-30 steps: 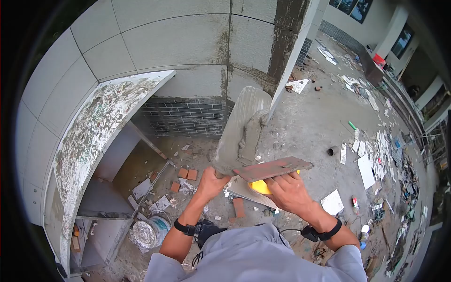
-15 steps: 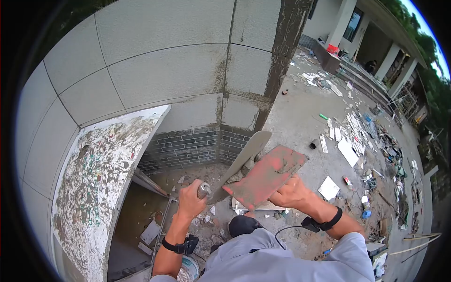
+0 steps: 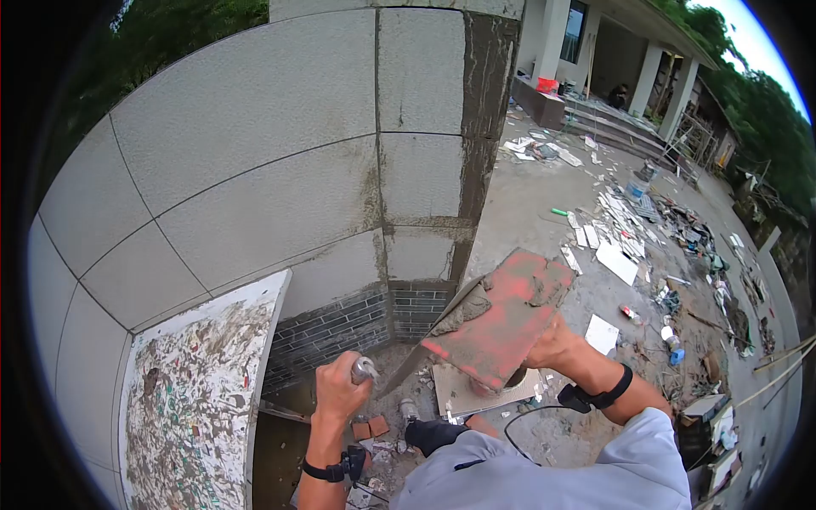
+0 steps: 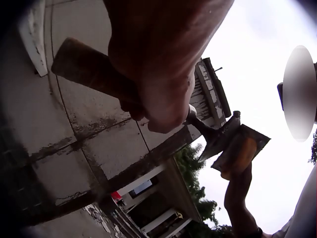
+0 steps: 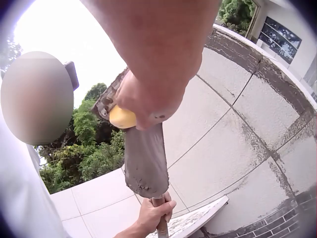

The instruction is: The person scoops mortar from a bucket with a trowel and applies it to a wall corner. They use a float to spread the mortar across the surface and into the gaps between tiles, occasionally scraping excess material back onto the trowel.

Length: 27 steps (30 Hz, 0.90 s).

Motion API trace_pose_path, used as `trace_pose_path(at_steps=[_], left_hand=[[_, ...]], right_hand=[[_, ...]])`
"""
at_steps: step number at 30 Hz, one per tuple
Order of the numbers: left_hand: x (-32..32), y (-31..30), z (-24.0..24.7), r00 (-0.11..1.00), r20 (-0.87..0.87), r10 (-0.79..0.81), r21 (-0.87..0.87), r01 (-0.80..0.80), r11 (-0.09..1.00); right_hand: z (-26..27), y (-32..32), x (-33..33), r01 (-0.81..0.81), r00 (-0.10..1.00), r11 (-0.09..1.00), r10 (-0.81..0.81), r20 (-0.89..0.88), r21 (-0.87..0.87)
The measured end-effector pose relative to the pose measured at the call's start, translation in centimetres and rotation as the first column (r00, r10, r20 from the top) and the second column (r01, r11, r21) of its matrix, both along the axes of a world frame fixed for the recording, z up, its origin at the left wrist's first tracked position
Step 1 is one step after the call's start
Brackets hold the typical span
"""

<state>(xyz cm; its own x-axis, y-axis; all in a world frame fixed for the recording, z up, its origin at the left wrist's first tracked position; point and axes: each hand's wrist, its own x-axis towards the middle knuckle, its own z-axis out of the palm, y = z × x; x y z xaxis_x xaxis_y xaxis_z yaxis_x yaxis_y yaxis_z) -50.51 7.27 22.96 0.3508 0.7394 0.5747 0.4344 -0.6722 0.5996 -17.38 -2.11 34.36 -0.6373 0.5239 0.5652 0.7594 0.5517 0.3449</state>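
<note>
My left hand (image 3: 337, 389) grips the handle (image 4: 94, 72) of a trowel. The trowel's long grey blade (image 5: 146, 161) is seen nearly edge-on in the head view and reaches under the left edge of a plastering float. That float (image 3: 501, 327) has a red face smeared with grey mortar, turned up toward the head camera. My right hand (image 3: 557, 344) holds it by its yellow handle (image 5: 122, 117), which the plate hides in the head view. A lump of mortar (image 3: 470, 308) sits along the float's left edge, where the two tools meet.
A tiled wall (image 3: 280, 178) rises ahead, with dark mortar joints and a strip of grey brick (image 3: 331, 331) low down. At left stands a paint-splattered white slab (image 3: 191, 399). Broken boards and rubble (image 3: 616, 259) litter the ground at right. Below lie bricks (image 3: 370, 427) and a cardboard piece (image 3: 450, 399).
The head view has tilted up. The trowel blade has turned from broadside to edge-on. The float has tipped to show its red face, and the mortar lump now lies at its edge.
</note>
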Motion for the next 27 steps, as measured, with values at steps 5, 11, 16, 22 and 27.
trace_pose_path(at_steps=[5,11,16,22,27], left_hand=[[0.5,7.4,-0.6,0.999,-0.041,-0.002,0.034,0.004,0.999],[1.6,12.1,-4.0,0.959,0.282,0.002,-0.269,0.077,0.96],[1.0,13.9,-3.6,0.932,0.361,0.027,-0.484,0.163,0.86],[-0.9,17.3,-5.6,0.864,0.496,0.091,-0.757,0.378,0.533],[-3.6,19.3,-8.1,0.929,0.368,0.048,-0.849,0.314,0.424]], right_hand=[[2.5,6.0,2.2,0.122,0.988,0.988,-0.13,-0.085,-0.099],[3.8,16.1,4.3,0.264,0.963,0.903,-0.267,-0.039,0.339],[3.8,24.0,3.4,0.224,0.973,0.943,-0.229,-0.009,0.245],[2.9,32.0,2.5,0.313,0.948,0.949,-0.314,0.045,0.033],[3.8,35.8,2.2,0.363,0.931,0.931,-0.364,-0.004,-0.046]])
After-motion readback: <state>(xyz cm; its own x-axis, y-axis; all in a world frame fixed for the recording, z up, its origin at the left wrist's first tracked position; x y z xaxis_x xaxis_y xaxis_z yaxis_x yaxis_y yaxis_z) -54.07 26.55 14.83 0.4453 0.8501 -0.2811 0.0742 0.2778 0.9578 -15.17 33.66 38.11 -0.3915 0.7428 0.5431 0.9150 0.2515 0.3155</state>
